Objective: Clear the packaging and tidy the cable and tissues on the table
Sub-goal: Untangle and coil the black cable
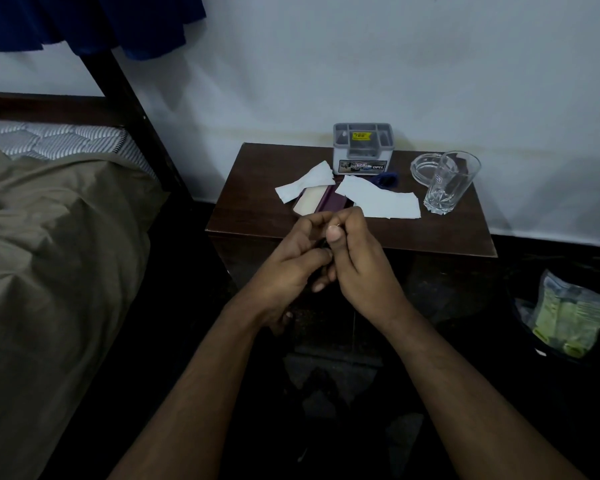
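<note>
**Both hands pinched together on something small and dark at the front edge of the bedside table**

Bed [49,237] fills the left side, olive cover rumpled, patterned mattress showing at the head, dark frame post rising behind it. Blue cloth [118,22] hangs at top left against the white wall.

Dark wooden table [257,202] stands against the wall at centre. At lower right, on the dark floor, a bin holds clear plastic packaging [572,317] with green print, well apart from the table.

Left hand [288,268] and right hand [357,265] meet in front of the table's near edge, fingers curled and touching each other. They close on a thin dark item between them, with a small pale tip showing by the right thumb; probably the cable, cannot tell for sure.

On the tabletop: larger tissue [381,199] lies flat right of centre, smaller tissue [305,183] left of it, crumpled at one end. Between and partly under them, a flat box [321,199], cream and maroon. Grey organiser box [363,148] with yellow price sticker sits at the back by the wall. Tall drinking glass [451,181] upright at right, glass ashtray [426,168] just behind it. Small blue object [387,178] pokes out behind the larger tissue, unclear what.
</note>
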Available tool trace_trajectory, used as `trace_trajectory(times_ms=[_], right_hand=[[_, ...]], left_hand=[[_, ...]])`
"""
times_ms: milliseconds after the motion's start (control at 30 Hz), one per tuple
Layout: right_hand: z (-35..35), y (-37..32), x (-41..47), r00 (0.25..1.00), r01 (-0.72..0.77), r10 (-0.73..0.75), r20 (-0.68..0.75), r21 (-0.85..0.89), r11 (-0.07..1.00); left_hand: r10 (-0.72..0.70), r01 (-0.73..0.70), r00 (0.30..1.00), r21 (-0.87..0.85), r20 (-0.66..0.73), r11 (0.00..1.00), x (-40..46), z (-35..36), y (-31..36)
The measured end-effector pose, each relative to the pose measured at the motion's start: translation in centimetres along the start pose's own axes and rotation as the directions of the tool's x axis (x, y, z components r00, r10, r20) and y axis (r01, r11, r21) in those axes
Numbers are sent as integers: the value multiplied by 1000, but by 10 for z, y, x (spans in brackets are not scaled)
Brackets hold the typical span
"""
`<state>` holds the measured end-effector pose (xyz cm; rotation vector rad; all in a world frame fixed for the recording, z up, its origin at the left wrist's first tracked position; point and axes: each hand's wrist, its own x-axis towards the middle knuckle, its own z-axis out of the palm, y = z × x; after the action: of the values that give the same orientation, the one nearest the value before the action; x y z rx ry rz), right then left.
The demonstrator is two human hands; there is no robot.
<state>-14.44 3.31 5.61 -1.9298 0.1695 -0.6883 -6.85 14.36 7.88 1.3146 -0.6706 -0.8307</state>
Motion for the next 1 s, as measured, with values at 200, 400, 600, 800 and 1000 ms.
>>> trace_trajectory(times_ms=[200,400,600,800,1000], right_hand=[[1,3,6,997,-79,80,1,135,988],[-3,6,9,996,32,-35,-81,-34,999],[-4,13,7,977,46,-88,-192,-215,976],[-3,8,10,958,32,-75,-278,-158,987],[-7,7,12,979,31,-49,-199,-91,995]], left_hand=[[74,-75,997,-75,-11,994,-2,1,3],[44,-58,994,-139,-102,989,0,5,-8],[226,-147,971,544,-82,826,-5,3,-11],[322,-121,935,722,-147,682,-8,17,-10],[315,-64,934,789,-169,611,-7,14,-8]])
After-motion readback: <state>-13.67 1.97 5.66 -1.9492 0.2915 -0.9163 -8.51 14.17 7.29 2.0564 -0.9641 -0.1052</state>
